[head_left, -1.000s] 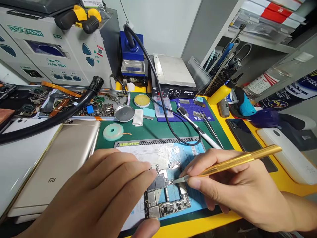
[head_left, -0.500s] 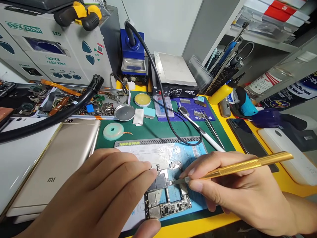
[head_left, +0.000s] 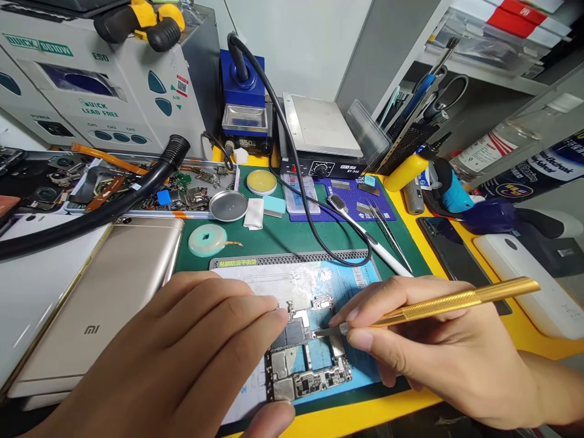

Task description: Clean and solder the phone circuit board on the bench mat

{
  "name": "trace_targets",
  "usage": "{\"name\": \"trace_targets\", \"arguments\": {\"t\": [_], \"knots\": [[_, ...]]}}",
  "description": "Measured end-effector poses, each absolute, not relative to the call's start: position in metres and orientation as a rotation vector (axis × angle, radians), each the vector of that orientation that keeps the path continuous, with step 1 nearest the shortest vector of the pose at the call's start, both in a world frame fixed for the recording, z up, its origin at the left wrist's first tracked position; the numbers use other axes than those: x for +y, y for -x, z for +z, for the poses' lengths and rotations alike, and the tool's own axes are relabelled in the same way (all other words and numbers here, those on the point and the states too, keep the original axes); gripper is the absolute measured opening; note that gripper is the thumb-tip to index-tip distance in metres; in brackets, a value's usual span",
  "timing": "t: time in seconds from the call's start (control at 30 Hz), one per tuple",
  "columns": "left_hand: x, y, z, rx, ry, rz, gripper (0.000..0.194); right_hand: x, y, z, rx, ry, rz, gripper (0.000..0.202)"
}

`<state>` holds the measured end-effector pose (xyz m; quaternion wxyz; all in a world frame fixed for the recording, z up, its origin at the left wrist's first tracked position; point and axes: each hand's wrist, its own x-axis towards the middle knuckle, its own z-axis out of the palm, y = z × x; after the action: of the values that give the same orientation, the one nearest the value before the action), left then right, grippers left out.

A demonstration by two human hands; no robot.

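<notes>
A phone circuit board (head_left: 314, 384) with a cut-out middle lies on a blue and white mat (head_left: 360, 365). My left hand (head_left: 191, 347) grips the board's left side, fingertips at its upper edge and thumb at the lower corner. The hand covers part of that side. Pinched between thumb and fingers, a gold-handled craft knife (head_left: 438, 306) is in my right hand (head_left: 438, 353). Its narrow blade touches or almost touches the board beside a dark square chip (head_left: 294, 334); actual contact is too small to tell.
Behind the mat are a solder wick spool (head_left: 207, 240), an open yellow tin (head_left: 261, 182), a toothbrush (head_left: 360, 228) and tweezers (head_left: 390, 234). A black cable (head_left: 298, 182) loops down to the mat. Phones (head_left: 104, 304) lie left, another phone (head_left: 460, 258) right. A hot-air station (head_left: 104, 85) stands back left.
The whole view has shifted very slightly. Both hands keep their holds, and the knife tip stays at about the same spot on the board.
</notes>
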<state>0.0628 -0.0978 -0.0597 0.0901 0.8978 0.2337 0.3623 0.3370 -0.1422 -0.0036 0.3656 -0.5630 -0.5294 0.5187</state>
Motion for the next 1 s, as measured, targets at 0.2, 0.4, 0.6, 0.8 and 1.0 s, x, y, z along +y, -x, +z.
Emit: {"name": "trace_targets", "arguments": {"t": [0.2,0.4,0.6,0.8,1.0], "knots": [[-0.097,-0.058,-0.061,0.682,-2.688,1.069,0.033,-0.143,-0.337,-0.006,-1.347,1.441,1.354,0.017],[-0.100,-0.058,-0.057,0.694,-2.673,1.055,0.032,-0.143,-0.340,-0.007,-1.315,1.425,1.363,0.012],[-0.103,-0.055,-0.053,0.805,-2.638,1.004,0.039,-0.145,-0.340,-0.009,-1.304,1.395,1.356,0.012],[-0.098,-0.053,-0.053,0.715,-2.701,1.012,0.043,-0.147,-0.342,-0.015,-1.228,1.343,1.383,0.013],[-0.095,-0.056,-0.049,0.699,-2.725,1.027,0.039,-0.146,-0.343,-0.013,-1.252,1.356,1.400,0.017]]}}
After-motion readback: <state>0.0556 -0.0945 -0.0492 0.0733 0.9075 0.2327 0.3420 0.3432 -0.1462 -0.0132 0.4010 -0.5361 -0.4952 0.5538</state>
